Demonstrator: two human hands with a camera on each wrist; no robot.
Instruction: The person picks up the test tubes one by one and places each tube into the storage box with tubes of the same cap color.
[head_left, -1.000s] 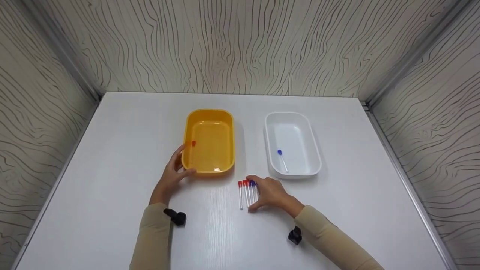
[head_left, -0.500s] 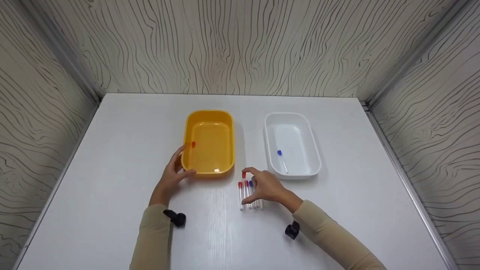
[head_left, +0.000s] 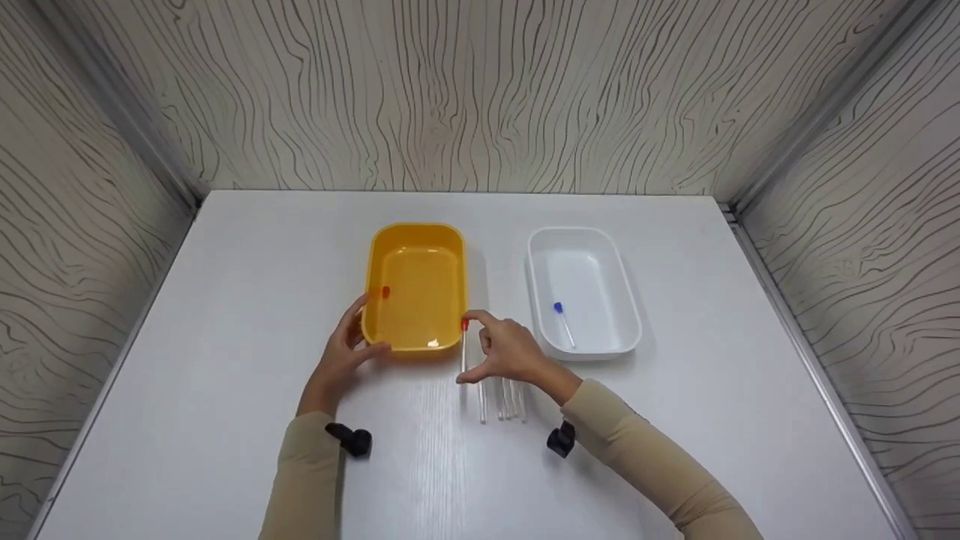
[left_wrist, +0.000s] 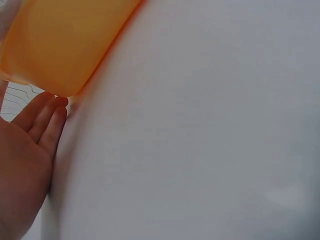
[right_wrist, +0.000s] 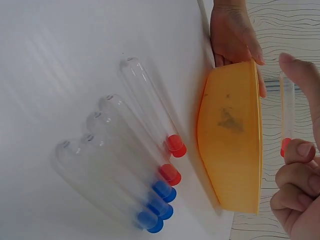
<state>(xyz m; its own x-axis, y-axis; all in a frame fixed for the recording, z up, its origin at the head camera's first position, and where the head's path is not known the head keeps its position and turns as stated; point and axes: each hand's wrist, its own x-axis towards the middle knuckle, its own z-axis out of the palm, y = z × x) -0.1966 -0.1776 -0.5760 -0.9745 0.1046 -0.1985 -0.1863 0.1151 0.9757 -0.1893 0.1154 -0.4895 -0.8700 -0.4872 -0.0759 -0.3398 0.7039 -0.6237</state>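
Note:
In the head view my left hand holds the near left corner of a yellow plastic tray, thumb over the rim and fingers along the side. A red-capped test tube lies inside by the left wall. My right hand pinches another red-capped clear test tube end to end between thumb and index finger, beside the tray's near right corner. On the table below, the right wrist view has two red-capped tubes and three blue-capped tubes lying side by side, one red-capped tube slightly apart.
Right of the yellow tray stands a white tray with a blue-capped tube in it. A white table carries everything. Wood-patterned panels enclose it at the back and both sides.
My right hand has taken a red-capped tube from the row, lifting it and carrying it left and forward to the yellow tray's near right corner. The left hand stays on the tray.

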